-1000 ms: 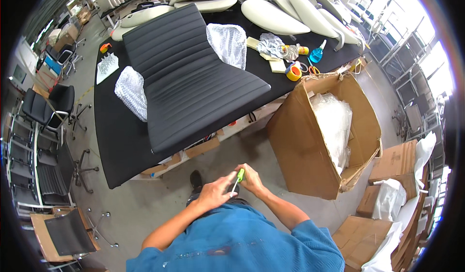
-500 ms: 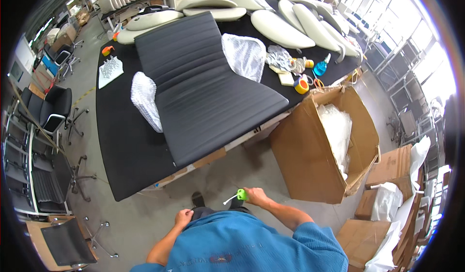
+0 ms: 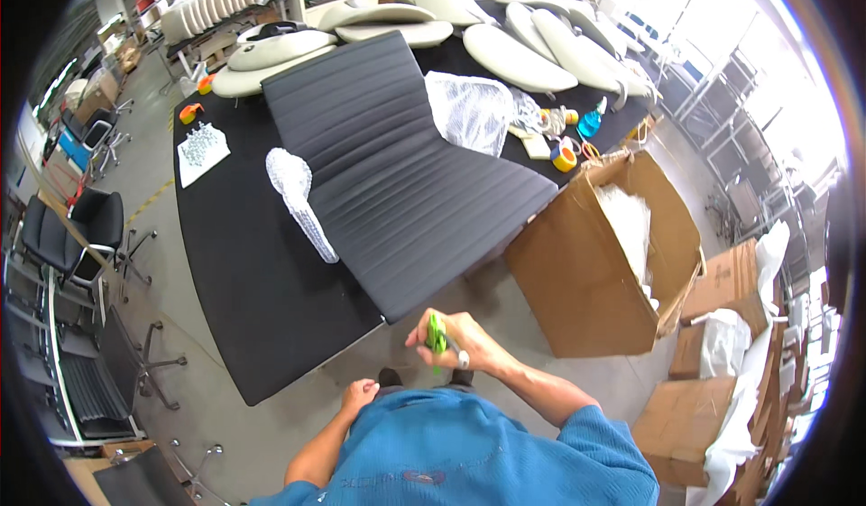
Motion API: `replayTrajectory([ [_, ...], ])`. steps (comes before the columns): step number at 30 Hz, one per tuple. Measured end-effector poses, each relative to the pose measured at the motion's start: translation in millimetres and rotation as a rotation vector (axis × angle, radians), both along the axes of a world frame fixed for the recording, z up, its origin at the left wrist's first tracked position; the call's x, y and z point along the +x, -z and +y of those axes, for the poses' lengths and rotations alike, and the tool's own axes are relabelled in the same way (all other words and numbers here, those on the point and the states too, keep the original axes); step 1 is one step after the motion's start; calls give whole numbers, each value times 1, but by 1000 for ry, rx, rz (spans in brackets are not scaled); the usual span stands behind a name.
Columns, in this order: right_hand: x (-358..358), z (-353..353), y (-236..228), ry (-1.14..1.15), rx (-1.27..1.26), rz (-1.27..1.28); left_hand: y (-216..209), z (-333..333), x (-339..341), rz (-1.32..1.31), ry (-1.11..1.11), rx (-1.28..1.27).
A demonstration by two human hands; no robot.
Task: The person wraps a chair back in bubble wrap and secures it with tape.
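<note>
My right hand [image 3: 471,342] is raised in front of the body, its fingers closed around a small bright green hand tool [image 3: 437,333] with a greyish rod-like part. The tool's exact kind is unclear. Just beyond it is the near corner of a black ribbed chair seat and back [image 3: 397,181], lying on a black-topped table [image 3: 244,308]. Bubble-wrapped armrests, a left one [image 3: 296,195] and a right one [image 3: 469,109], flank the chair. My left hand [image 3: 363,392] hangs near my waist with its fingers curled, and nothing shows in it.
An open cardboard box [image 3: 568,289] with plastic wrap stands at the table's right. Pale shell panels [image 3: 514,59] pile along the far side. Screws [image 3: 204,148] lie on a white sheet at left. Tape [image 3: 564,156] and a blue spray bottle [image 3: 591,121] sit at right.
My right hand has risen toward the chair's near corner, turning the green tool more upright. My left hand stays low with fingers curled. The view has shifted slightly.
</note>
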State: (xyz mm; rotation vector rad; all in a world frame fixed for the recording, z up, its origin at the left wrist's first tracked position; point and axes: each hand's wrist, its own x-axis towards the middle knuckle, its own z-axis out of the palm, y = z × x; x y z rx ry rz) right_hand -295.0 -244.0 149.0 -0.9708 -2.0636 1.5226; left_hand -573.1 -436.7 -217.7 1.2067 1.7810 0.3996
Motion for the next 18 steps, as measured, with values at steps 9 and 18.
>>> replayTrajectory([
  [9, -10, -22, 58, -19, 306, -30, -13, 25, -26, -141, 130, -35],
  [18, 239, -128, 193, -220, 558, -864, 8, -46, -76, -336, -382, -145],
])
